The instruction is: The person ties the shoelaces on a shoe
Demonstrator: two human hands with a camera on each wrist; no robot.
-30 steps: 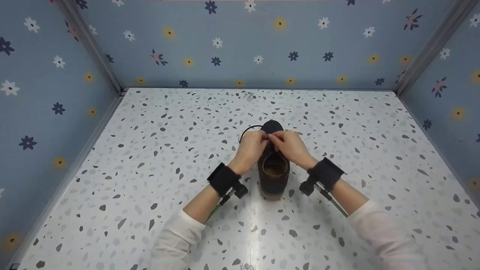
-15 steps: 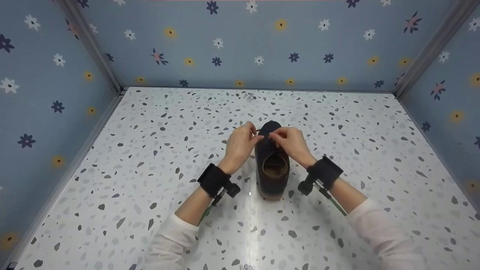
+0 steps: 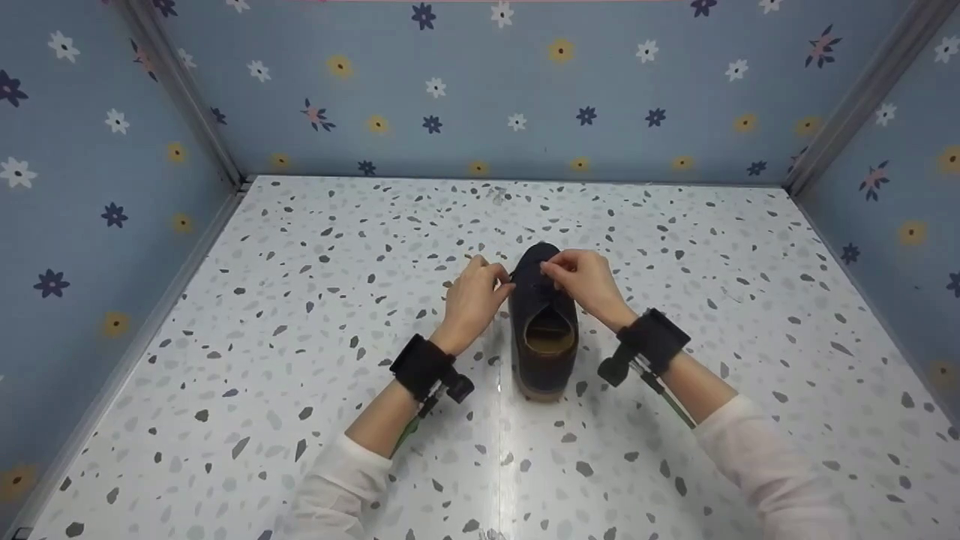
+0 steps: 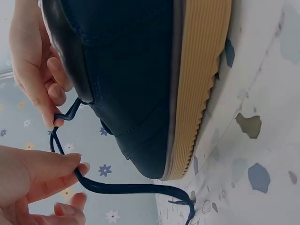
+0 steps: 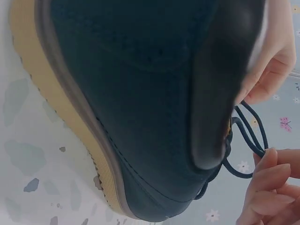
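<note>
Dark blue shoe (image 3: 534, 296) points lengthwise, toe (image 3: 541, 250) toward the far wall (image 3: 480, 90).

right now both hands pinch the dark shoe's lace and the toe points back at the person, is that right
No, the toe points away, toward the flowered wall, as the head view shows; the left hand and right hand do pinch the lace of the dark shoe.

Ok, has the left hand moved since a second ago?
Yes: in the head view, the left hand has shifted leftward relative to the table seam, away from the shoe.
</note>
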